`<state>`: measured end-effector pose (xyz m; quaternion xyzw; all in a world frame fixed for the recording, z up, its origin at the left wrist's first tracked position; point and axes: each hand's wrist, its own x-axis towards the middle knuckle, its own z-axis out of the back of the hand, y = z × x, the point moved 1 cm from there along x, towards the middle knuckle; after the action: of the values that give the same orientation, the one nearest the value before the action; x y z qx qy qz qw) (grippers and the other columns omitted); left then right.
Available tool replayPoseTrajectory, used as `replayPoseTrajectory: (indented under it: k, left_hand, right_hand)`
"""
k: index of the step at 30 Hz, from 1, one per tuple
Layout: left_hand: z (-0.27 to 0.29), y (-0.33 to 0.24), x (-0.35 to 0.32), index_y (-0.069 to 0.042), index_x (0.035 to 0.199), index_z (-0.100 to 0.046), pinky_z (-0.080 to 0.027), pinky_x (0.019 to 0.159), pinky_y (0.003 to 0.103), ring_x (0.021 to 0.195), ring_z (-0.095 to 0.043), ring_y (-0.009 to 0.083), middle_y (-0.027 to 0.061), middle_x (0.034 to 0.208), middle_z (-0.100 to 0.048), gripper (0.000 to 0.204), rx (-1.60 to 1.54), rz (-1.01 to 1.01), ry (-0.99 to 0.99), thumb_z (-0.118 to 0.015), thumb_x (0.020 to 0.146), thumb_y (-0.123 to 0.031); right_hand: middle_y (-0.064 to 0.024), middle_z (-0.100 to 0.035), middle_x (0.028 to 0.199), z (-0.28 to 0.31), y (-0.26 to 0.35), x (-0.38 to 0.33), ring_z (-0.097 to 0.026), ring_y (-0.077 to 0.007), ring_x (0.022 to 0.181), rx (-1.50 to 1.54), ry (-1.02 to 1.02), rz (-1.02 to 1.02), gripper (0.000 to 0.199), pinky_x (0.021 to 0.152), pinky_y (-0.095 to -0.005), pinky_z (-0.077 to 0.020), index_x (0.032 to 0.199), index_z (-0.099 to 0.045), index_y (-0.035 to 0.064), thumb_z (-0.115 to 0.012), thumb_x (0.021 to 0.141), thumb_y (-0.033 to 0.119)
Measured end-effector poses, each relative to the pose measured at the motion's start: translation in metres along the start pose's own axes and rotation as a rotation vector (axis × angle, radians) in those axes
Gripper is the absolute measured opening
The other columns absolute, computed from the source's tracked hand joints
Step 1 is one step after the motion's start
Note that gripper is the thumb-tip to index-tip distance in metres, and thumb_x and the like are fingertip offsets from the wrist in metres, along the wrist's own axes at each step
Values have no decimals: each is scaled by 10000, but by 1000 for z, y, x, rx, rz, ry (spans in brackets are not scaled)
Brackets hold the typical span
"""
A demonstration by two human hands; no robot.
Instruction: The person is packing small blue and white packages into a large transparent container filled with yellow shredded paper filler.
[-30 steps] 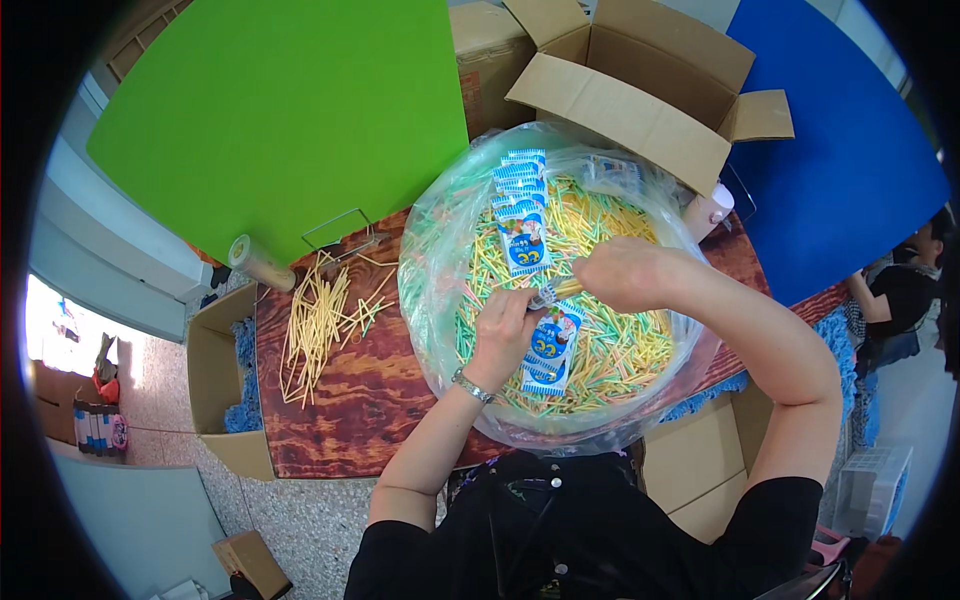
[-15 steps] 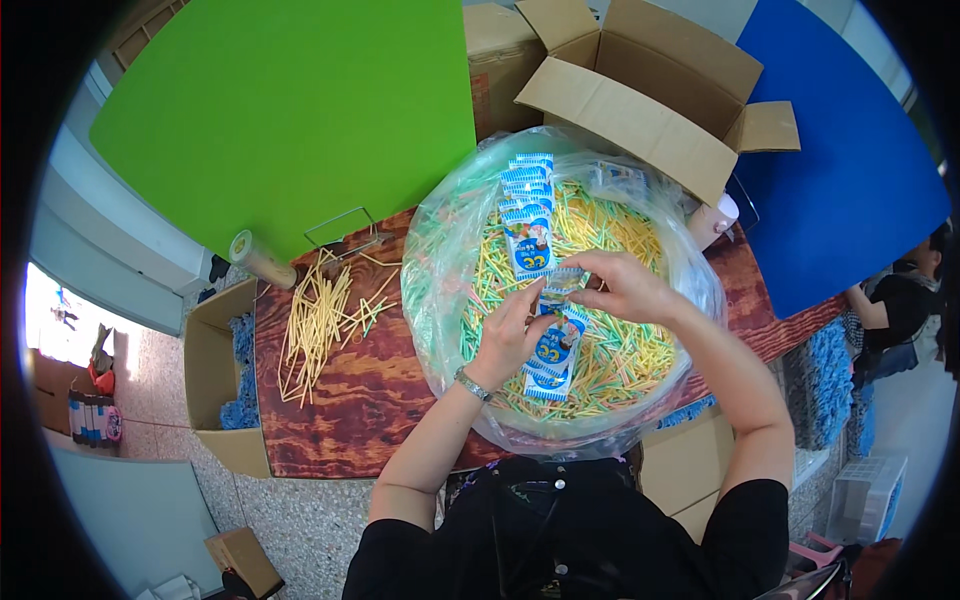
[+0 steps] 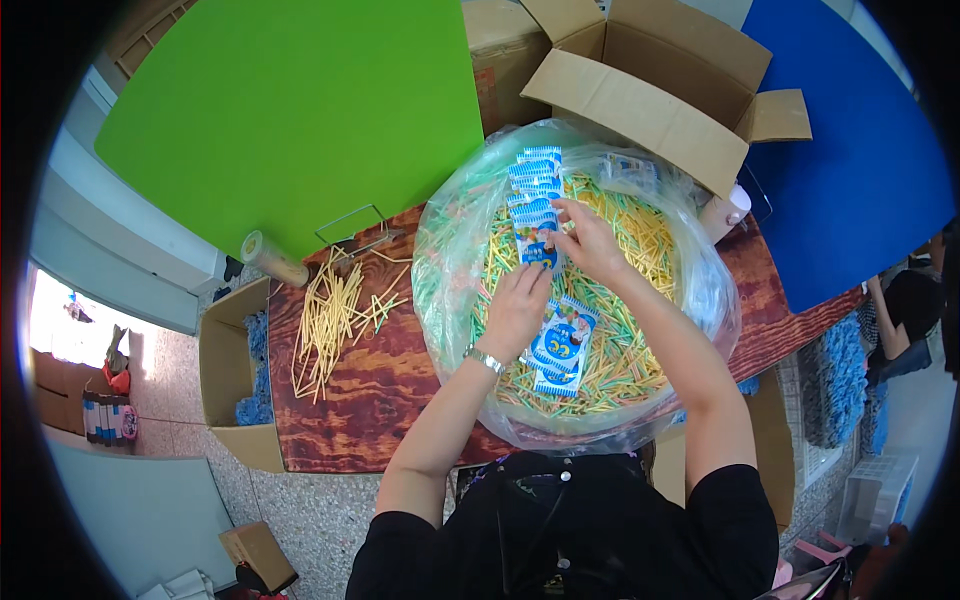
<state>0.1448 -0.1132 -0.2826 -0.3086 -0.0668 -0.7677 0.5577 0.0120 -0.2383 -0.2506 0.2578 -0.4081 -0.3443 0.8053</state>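
Observation:
A large clear plastic bag [image 3: 450, 250] lies open on the wooden table [image 3: 370, 390], filled with yellow, green and pink thin sticks [image 3: 630, 340]. A row of blue and white packets [image 3: 532, 190] lies overlapped on the sticks at the far side. My right hand [image 3: 590, 240] pinches the nearest packet [image 3: 536, 250] of that row by its right edge. My left hand [image 3: 515, 305], with a watch on its wrist, holds the same packet's lower edge with curled fingers. A few more packets [image 3: 560, 345] lie just under my left hand.
Loose yellow sticks [image 3: 330, 315] are spread on the table left of the bag, near a paper roll [image 3: 268, 258]. Open cardboard boxes stand behind [image 3: 650, 80] and at the left [image 3: 228, 370]. A green board [image 3: 290, 110] and a blue board [image 3: 850, 170] flank them. Another person [image 3: 910, 310] is at the right.
Both hands have moved away from me, from over the lower packets up to the near end of the packet row. The row now reaches closer to me by one packet.

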Motion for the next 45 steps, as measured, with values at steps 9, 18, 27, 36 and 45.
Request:
replayPoseTrajectory:
  k: [9,18,27,36,45]
  left_hand:
    - [-5,9,0,4,1109,-605,-443,930,444,1119,-566,330,153,1197,-596,328,-22,9,9,-563,786,-32]
    - [39,-26,-5,-9,1032,-660,-485,735,339,861,-616,250,114,930,-642,249,-380,72,-39,-701,831,-149]
    - [19,-25,-19,-22,863,-686,-417,531,261,573,-532,90,69,652,-604,164,-878,499,200,-666,876,-184]
    - [27,-22,-14,-13,700,-638,-412,508,223,573,-504,38,0,633,-612,231,-797,676,128,-806,749,-163]
    - [28,-21,-10,-13,686,-612,-373,489,206,566,-471,20,-30,612,-567,232,-846,705,104,-789,765,-142]
  right_hand:
    - [-80,-608,934,36,16,-82,-619,-297,891,-498,589,-179,279,729,-416,-512,924,-612,106,-729,778,313]
    - [-74,-615,848,66,33,-75,-605,-293,811,-329,352,205,150,699,-420,-495,932,-632,103,-677,830,202]
    - [-112,-651,793,61,53,-71,-638,-270,698,34,395,-39,180,637,-327,-484,905,-641,19,-705,832,171]
    - [-72,-665,896,60,30,-47,-633,-141,777,376,546,-120,203,697,-296,-503,1062,-627,26,-644,890,134]
    - [-164,-661,1124,30,-68,52,-631,-331,1049,-696,528,-519,356,868,-420,-511,1066,-679,40,-673,824,301]
